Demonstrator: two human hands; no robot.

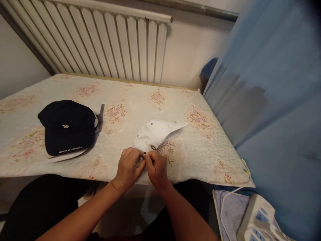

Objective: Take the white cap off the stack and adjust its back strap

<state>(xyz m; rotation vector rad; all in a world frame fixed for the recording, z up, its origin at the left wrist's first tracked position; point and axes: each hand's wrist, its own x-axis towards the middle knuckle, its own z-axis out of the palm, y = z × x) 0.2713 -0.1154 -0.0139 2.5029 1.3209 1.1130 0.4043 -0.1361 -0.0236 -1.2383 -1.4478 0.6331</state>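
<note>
White cloth cap (149, 134) is lying on floral quilted cover (139, 97), just beyond my left hand (128, 168) and right hand (157, 169), brim (178, 126) pointing away rightward; both, equally near, are pinching its narrow strap (144, 155), apparently.

White fabric baseball cap (146, 136): plain ground, small dark dots. Near-black fabric baseball cap (67, 115): white lettering on crown and brim. Pale quilted cloth cover (137, 100): pink floral clusters with green leaves; draped blue fabric curtain (276, 117): darker patches; ribbed metal radiator (122, 43): plain off-white.
</note>
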